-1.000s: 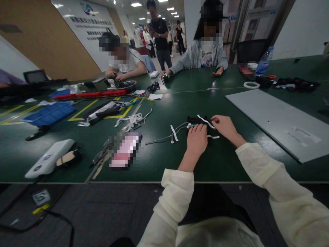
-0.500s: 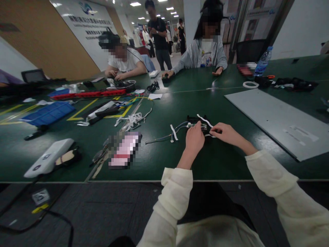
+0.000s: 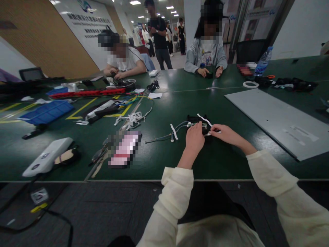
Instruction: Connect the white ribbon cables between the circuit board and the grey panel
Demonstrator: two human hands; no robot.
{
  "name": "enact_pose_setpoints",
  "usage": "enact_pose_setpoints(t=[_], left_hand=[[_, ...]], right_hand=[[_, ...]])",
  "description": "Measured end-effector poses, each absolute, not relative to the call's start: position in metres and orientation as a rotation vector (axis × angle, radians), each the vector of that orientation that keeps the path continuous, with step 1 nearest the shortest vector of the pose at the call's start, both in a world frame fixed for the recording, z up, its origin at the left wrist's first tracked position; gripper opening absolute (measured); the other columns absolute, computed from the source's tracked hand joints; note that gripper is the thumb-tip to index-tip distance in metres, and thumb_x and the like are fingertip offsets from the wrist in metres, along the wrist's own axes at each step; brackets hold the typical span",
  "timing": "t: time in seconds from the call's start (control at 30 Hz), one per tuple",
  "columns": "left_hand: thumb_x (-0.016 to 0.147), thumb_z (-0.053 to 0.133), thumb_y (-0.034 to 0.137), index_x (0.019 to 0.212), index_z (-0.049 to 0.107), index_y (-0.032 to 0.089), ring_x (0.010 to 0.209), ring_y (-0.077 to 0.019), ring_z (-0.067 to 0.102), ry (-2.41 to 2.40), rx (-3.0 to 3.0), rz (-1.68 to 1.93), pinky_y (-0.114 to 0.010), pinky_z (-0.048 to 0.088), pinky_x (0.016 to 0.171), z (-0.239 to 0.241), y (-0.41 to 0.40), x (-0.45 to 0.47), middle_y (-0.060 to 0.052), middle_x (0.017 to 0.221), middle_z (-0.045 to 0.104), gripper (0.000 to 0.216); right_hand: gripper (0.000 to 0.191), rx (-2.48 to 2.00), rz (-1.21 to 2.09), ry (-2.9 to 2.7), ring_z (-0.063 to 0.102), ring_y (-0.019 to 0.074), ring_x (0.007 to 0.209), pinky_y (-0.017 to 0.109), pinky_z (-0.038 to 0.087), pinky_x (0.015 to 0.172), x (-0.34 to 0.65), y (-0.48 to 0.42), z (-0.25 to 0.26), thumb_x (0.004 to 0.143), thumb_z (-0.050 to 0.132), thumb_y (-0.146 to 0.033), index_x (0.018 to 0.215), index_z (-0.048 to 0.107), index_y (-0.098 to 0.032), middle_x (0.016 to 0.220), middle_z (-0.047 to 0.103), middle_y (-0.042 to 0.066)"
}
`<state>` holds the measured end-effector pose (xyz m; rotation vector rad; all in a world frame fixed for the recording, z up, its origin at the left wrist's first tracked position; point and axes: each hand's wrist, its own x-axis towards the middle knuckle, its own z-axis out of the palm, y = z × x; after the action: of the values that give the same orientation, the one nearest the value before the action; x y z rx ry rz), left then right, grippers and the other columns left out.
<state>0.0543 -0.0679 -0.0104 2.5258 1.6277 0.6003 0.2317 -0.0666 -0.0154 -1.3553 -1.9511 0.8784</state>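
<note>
A small black device [image 3: 197, 120] with a green circuit board, grey wires and white tape strips lies on the dark green table [image 3: 164, 157]. My left hand [image 3: 194, 140] rests on its near left edge with fingers curled, pressing it down. My right hand [image 3: 223, 132] pinches a white tape strip [image 3: 214, 132] at the device's right side. Another white strip [image 3: 204, 119] lies across the device's top. A short strip [image 3: 174, 132] sticks to the wires [image 3: 164, 137] trailing left.
A grey panel [image 3: 275, 120] lies to the right. A tape roll [image 3: 251, 84] and water bottle [image 3: 262, 62] stand behind it. A blurred phone [image 3: 124, 148], white device [image 3: 47, 160], blue tray [image 3: 47, 111] and cables fill the left. Two people sit across the table.
My right hand has moved from the device's far right corner toward me and taken a tape strip in a pinch. My left hand has slid slightly nearer. The seated person opposite pulled both hands together.
</note>
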Motion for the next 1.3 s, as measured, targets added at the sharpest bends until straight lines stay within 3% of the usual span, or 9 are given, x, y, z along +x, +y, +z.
enact_pose_setpoints(t=[0.17, 0.33, 0.5, 0.6, 0.83, 1.03, 1.17, 1.3], left_hand=[[0.086, 0.038, 0.002, 0.132, 0.045, 0.01, 0.121, -0.0199, 0.054, 1.633, 2.552, 0.608, -0.036, 0.039, 0.103, -0.011, -0.068, 0.054, -0.016, 0.132, 0.056, 0.047], [0.086, 0.036, 0.001, 0.123, 0.051, 0.011, 0.112, -0.0203, 0.059, 1.644, 2.564, 0.633, -0.036, 0.043, 0.098, -0.009, -0.07, 0.056, -0.014, 0.119, 0.063, 0.041], [0.086, 0.048, 0.016, 0.126, 0.047, 0.014, 0.12, -0.0217, 0.054, 1.569, 2.557, 0.609, -0.038, 0.039, 0.103, -0.009, -0.071, 0.053, -0.013, 0.127, 0.059, 0.04], [0.083, 0.052, 0.019, 0.13, 0.044, 0.011, 0.122, -0.0226, 0.052, 1.555, 2.548, 0.594, -0.038, 0.037, 0.106, -0.009, -0.071, 0.052, -0.016, 0.131, 0.056, 0.048], [0.088, 0.044, 0.016, 0.129, 0.045, 0.013, 0.122, -0.0206, 0.053, 1.585, 2.536, 0.621, -0.038, 0.038, 0.105, -0.013, -0.07, 0.053, -0.014, 0.13, 0.057, 0.04], [0.088, 0.047, 0.019, 0.126, 0.048, 0.012, 0.112, -0.0227, 0.059, 1.534, 2.656, 0.504, -0.036, 0.044, 0.096, -0.003, -0.063, 0.046, -0.014, 0.12, 0.063, 0.039], [0.085, 0.055, 0.025, 0.126, 0.05, 0.013, 0.114, -0.0236, 0.058, 1.189, 2.78, 0.224, -0.035, 0.044, 0.098, 0.015, -0.036, 0.03, -0.012, 0.126, 0.06, 0.043], [0.082, 0.061, 0.038, 0.129, 0.049, 0.016, 0.117, -0.024, 0.054, 0.942, 2.815, 0.228, -0.038, 0.04, 0.102, 0.017, -0.008, 0.012, -0.011, 0.126, 0.058, 0.052]], right_hand=[[0.027, -1.222, 1.209, -1.571, 0.049, 0.0104, 0.062, 0.022, 0.037, 0.06, 0.233, -0.069, 0.001, 0.078, 0.061, -0.045, 0.079, 0.057, -0.019, 0.065, 0.055, -0.003], [0.028, -0.995, 1.399, -1.151, 0.046, 0.0076, 0.059, 0.018, 0.033, 0.051, 0.218, -0.083, 0.017, 0.073, 0.067, -0.047, 0.081, 0.055, -0.022, 0.069, 0.052, -0.004], [0.025, -1.067, 1.521, -1.357, 0.051, 0.0079, 0.058, 0.018, 0.034, 0.05, 0.188, -0.096, 0.008, 0.073, 0.069, -0.04, 0.081, 0.056, -0.021, 0.067, 0.057, -0.003], [0.026, -1.184, 1.372, -1.469, 0.053, 0.0097, 0.054, 0.02, 0.037, 0.05, 0.18, -0.099, -0.001, 0.074, 0.068, -0.04, 0.084, 0.052, -0.021, 0.059, 0.056, -0.005], [0.036, -1.389, 0.831, -1.821, 0.055, 0.0138, 0.05, 0.025, 0.038, 0.052, 0.18, -0.107, 0.0, 0.084, 0.058, -0.044, 0.112, 0.05, -0.024, 0.059, 0.059, -0.005], [0.053, -1.406, 0.726, -1.937, 0.061, 0.0163, 0.057, 0.025, 0.043, 0.056, 0.206, -0.097, 0.017, 0.086, 0.056, -0.046, 0.133, 0.045, -0.023, 0.066, 0.065, -0.001], [0.048, -1.508, 0.51, -1.831, 0.066, 0.0179, 0.071, 0.03, 0.049, 0.071, 0.263, -0.063, 0.023, 0.092, 0.044, -0.05, 0.129, 0.048, -0.021, 0.079, 0.069, 0.003], [0.051, -1.903, 0.012, -1.696, 0.058, 0.0304, 0.107, 0.044, 0.045, 0.09, 0.33, -0.022, 0.001, 0.089, 0.046, -0.047, 0.127, 0.051, -0.013, 0.112, 0.063, 0.018]])
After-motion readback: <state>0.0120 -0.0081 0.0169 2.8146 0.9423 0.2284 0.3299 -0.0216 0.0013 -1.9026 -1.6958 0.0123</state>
